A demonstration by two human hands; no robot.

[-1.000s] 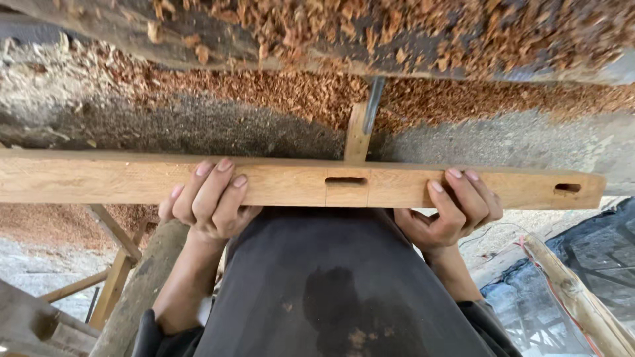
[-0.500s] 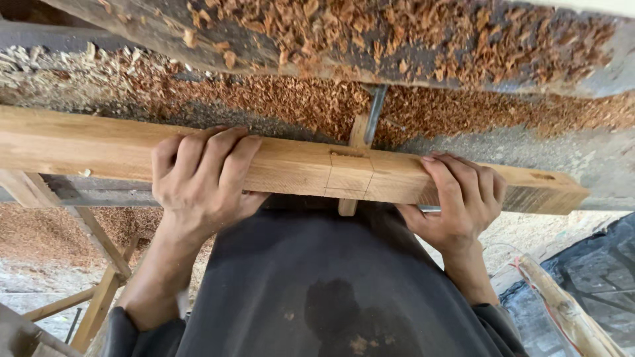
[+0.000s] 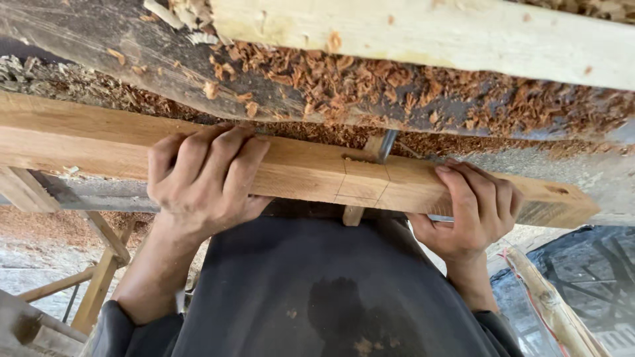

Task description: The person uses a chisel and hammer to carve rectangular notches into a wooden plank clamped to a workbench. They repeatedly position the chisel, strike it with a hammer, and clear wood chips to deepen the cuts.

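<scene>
— How many beams in hand?
— One wooden beam, against the shaving-strewn worktop; left hand and right hand each grip it, closed. Its left end is cut off

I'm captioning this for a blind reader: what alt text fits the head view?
Two bare hands, left hand and right hand, grip a long wooden beam held crosswise in front of a dark-clothed body. Beyond it lies a workbench strewn with wood shavings.
</scene>
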